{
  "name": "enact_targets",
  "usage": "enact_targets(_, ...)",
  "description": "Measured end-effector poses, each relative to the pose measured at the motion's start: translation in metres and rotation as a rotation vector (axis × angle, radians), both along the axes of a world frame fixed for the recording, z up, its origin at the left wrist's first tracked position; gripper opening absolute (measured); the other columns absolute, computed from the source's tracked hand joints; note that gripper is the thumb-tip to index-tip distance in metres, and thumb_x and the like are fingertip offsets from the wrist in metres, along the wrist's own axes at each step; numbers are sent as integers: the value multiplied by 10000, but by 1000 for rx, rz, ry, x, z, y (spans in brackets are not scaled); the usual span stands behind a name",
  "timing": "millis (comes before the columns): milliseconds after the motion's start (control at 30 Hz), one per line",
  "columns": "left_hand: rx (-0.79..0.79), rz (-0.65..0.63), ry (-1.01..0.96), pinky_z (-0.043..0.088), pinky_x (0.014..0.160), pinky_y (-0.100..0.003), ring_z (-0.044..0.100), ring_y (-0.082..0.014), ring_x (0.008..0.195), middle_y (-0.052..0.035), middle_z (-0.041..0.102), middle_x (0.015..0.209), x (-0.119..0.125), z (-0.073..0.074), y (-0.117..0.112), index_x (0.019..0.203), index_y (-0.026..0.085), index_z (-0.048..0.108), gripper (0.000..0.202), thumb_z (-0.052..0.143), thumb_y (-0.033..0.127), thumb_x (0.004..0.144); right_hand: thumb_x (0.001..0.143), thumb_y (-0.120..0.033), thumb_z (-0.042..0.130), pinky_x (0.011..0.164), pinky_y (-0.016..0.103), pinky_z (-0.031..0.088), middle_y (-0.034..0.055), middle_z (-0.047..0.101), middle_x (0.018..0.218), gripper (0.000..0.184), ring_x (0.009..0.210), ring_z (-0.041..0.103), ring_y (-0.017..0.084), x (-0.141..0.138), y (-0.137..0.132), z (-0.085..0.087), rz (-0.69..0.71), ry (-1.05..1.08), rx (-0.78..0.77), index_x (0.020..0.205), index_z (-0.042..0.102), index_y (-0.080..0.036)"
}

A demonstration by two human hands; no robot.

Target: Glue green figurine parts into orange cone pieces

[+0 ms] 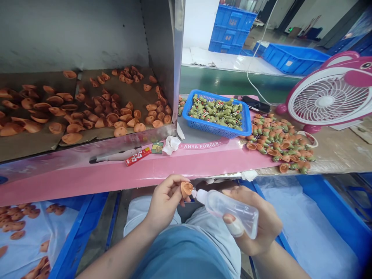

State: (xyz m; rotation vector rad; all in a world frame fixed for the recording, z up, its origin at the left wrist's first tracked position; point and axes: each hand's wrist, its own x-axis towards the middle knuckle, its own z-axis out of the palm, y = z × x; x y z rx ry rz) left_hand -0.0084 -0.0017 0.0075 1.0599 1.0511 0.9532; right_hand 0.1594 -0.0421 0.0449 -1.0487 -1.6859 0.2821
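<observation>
1. Head view: the left hand [167, 201] is pinched on a small orange, hollow, cup-shaped piece [186, 189], held above the person's lap, just off the table [334, 155].
2. The right hand [255, 217] is wrapped around a translucent plastic squeeze bottle [229, 209], nozzle at the piece's hollow; contact is hard to judge.
3. Squeezing too hard could flood the hollow or wet the left fingertips; a loose pinch could drop the piece.
4. A careless right elbow might knock the heaped orange-and-green pieces [279, 143] off the table's front edge.
5. Writing: the pink printed sheet [174, 170] reads "ANYA FORGER"; characters on the red stick-shaped packet [138, 156] and stacked blue plastic crates [235, 23] are unreadable.
</observation>
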Motion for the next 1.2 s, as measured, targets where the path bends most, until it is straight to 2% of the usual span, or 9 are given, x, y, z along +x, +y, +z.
enact_targets(233, -10, 26, 26, 424, 434, -192, 543, -99, 496, 21, 566, 569, 0, 5, 2, 787, 160, 551, 67, 507, 145, 739, 658, -181, 581, 420, 267, 409, 53, 579, 667, 268, 517, 515, 147, 1, 1, 1, -4, -34, -1, 918, 535, -131)
enact_targets(433, -15, 8, 7, 427, 421, -191, 549, -97, 497, 0, 608, 646, 1, 2, 0, 791, 163, 553, 65, 516, 160, 738, 662, -185, 579, 424, 264, 399, 56, 571, 675, 244, 516, 499, 140, 0, 3, 2, 14, -21, 5, 897, 535, -134)
enact_targets(767, 7, 9, 18, 429, 434, -186, 540, -83, 489, -2, 618, 655, -1, -1, 1, 804, 160, 553, 68, 512, 150, 751, 651, -182, 592, 414, 256, 391, 44, 555, 650, 274, 518, 503, 139, 0, 2, 4, 29, -40, -7, 913, 535, -124)
enact_targets(1200, 16, 1, 29, 431, 434, -182, 541, -83, 491, 25, 577, 578, -2, 1, 0, 807, 157, 542, 83, 472, 136, 766, 641, -163, 596, 385, 263, 366, 54, 552, 652, 329, 493, 467, 132, 2, 3, 1, -7, 26, 47, 960, 550, -102)
